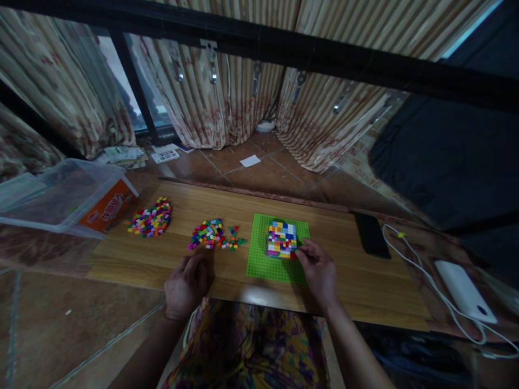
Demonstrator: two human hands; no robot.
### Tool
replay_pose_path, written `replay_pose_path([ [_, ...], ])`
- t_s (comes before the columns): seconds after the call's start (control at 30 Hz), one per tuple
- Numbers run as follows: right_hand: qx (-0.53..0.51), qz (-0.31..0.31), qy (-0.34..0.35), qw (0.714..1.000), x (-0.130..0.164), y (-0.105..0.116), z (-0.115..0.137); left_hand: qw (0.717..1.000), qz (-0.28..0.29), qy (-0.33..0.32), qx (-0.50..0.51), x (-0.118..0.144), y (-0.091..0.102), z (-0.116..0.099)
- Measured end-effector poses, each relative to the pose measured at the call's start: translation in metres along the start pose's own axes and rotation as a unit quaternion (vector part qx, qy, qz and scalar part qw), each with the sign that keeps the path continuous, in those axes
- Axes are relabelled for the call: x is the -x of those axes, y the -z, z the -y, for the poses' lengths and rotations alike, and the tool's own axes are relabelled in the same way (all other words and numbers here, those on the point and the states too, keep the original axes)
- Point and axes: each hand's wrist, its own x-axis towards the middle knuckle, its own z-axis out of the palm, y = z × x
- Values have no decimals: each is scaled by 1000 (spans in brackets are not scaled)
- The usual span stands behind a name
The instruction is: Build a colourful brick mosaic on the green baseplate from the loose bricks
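A green baseplate point(267, 265) lies on a low wooden table point(365, 286). On it stands a square block of many-coloured small bricks point(281, 239). My right hand point(318, 270) rests beside that block, its fingertips touching the block's lower right corner. My left hand point(187, 285) lies near the table's front edge with fingers curled, just below a small pile of loose bricks point(213, 235). Whether the left hand holds a brick cannot be seen. A larger pile of loose bricks point(152, 219) sits further left.
A clear plastic bin point(48, 194) with an orange box point(107, 208) stands at the table's left end. A black phone point(372, 235) lies right of the baseplate. A white power bank point(464, 292) with a cable point(421, 270) is at far right. Curtains hang behind.
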Motion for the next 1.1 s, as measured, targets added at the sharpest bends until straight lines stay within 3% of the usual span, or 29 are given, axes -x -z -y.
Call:
replay_pose_path([
  [0.33,-136,-7,-149,979,-7,-14,-3,1000,3,3,8,0,0,0],
  [0.5,-178,-15,-180,967,-7,-16,-3,1000,10,9,2,0,0,-1],
  [0.77,-181,-8,-185,966,-4,-15,-4,1000,12,7,4,0,0,0],
  [0.9,-202,-60,-171,962,-4,-9,-1,1000,14,6,11,2,-2,2],
  [1.0,-169,-121,-137,968,-3,-3,15,1000,11,5,17,3,-3,3],
  [1.1,-102,-87,-75,988,1,-9,44,999,21,3,31,5,-3,3],
])
